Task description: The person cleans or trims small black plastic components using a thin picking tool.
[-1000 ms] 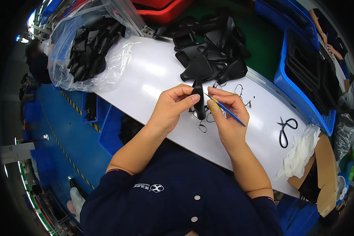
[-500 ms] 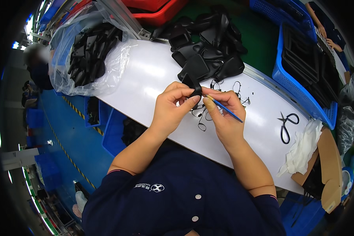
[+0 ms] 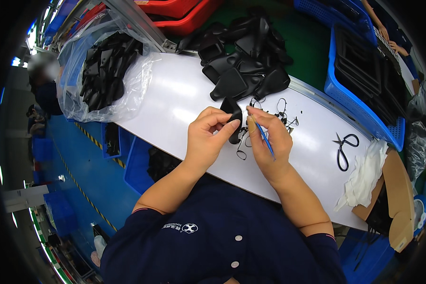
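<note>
My left hand [image 3: 204, 138] pinches a curved black plastic part [image 3: 232, 110] between thumb and fingers, over the white table. Beside it, my right hand [image 3: 275, 144] is closed around a slim blue pen-like tool [image 3: 269, 142]. The tool's upper end lies between thumb and forefinger, and I cannot make out its tip. A small gap separates the right fingertips from the part. Something tan covers the end of my right thumb. Thin black loops and scraps [image 3: 283, 108] are scattered beneath and beyond my hands.
Black moulded parts [image 3: 233, 85] are heaped at the table's far edge. A clear bag [image 3: 70, 97] of similar parts stands left. Black-handled scissors [image 3: 341, 146], a white cloth [image 3: 357, 185] and a cardboard box [image 3: 400, 213] lie right. A blue crate [image 3: 333, 83] holds black frames.
My right hand has drawn back from the black part, and the blue tool has swung steeper. The part has turned in my left fingers, its lower end now showing.
</note>
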A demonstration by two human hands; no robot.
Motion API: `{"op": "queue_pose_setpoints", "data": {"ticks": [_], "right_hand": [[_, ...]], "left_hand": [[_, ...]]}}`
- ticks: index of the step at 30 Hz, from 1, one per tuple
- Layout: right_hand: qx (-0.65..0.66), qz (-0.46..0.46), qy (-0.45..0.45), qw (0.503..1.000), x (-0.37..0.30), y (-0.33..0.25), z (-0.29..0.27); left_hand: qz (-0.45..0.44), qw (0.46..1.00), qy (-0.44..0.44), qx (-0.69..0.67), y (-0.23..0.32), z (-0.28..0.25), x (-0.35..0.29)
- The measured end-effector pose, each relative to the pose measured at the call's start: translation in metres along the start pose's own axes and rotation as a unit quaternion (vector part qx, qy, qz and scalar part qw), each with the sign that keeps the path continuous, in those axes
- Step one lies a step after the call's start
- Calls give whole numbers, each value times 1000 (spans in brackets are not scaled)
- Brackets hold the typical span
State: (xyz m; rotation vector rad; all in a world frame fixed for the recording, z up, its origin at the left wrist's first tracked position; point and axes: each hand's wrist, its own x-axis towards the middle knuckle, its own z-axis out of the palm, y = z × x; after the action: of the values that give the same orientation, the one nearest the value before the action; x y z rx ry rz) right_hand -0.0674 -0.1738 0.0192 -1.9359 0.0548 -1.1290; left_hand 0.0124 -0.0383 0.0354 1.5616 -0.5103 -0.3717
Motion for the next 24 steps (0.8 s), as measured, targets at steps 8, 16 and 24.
{"op": "queue_pose_setpoints", "data": {"ticks": [8, 16, 24], "right_hand": [[-25, 188, 5, 982, 19, 22, -19], [-2, 214, -87, 973, 13, 2, -18], [193, 346, -179, 901, 0, -1, -7]], "left_hand": [[-130, 933, -80, -326, -8, -28, 15], [-148, 934, -89, -314, -21, -24, 10], [-178, 939, -147, -254, -8, -16, -5]]}}
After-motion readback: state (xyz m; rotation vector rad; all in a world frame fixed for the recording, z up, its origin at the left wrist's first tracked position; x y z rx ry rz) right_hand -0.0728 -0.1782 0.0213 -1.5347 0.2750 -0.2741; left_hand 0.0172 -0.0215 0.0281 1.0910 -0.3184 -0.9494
